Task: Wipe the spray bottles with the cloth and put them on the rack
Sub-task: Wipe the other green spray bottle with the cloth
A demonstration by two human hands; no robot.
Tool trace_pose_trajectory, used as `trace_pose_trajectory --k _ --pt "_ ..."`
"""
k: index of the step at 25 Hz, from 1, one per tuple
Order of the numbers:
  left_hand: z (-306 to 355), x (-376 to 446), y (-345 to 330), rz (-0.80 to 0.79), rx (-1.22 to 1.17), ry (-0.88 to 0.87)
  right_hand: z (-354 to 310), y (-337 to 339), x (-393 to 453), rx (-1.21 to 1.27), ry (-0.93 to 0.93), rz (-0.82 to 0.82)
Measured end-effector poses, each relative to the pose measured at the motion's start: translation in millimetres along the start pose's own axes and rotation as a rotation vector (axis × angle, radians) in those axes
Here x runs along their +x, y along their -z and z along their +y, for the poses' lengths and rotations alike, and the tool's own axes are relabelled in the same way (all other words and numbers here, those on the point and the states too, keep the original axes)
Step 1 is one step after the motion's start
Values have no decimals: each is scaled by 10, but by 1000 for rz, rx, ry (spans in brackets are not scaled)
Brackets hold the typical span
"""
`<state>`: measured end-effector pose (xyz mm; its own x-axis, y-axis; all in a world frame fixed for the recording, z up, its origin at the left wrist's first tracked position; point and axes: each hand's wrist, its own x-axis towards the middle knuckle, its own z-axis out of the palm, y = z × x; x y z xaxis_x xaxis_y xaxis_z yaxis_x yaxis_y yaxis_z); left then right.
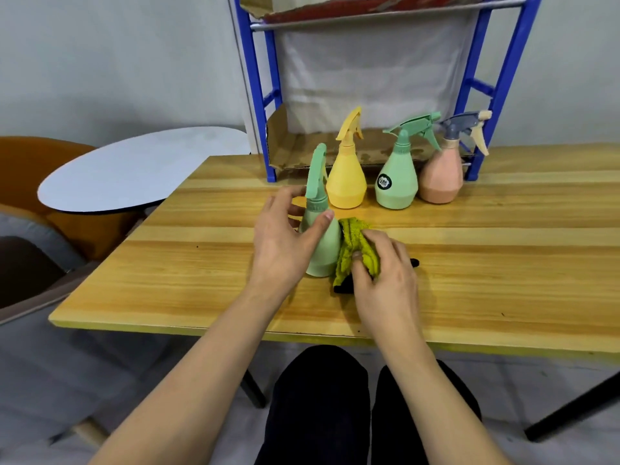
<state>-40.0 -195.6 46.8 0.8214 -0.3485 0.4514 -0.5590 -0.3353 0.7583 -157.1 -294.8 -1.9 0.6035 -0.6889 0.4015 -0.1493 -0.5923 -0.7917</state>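
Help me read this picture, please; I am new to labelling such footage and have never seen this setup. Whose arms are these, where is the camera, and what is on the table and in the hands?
There is no machine here: a person wears one wide-angle camera on the head, looking down at their own bare arms. The left hand grips a green spray bottle standing on the wooden table. The right hand holds a yellow-green cloth against that bottle's side. Behind stand three more bottles in a row: yellow, green with a dark sticker and pink. Behind them is the blue rack, its shelves lined with cardboard.
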Motion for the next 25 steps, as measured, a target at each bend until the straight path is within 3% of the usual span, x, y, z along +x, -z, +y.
trace_pose_trajectory --k 3,7,9,15,21,25 --pt "15 63 6 -87 66 20 38 13 21 136 -48 60" --pt "-137 91 178 -344 -181 58 33 7 58 215 -105 90" --pt "-202 69 239 -399 -173 -2 24 -1 121 238 -129 87" --pt "-139 -44 57 -332 -118 -121 -298 -5 433 270 -14 60" --pt "-191 -35 8 -319 -143 -68 51 -1 367 117 -46 -3" --pt "-136 -45 6 -313 -132 -113 -153 64 489 198 12 -17"
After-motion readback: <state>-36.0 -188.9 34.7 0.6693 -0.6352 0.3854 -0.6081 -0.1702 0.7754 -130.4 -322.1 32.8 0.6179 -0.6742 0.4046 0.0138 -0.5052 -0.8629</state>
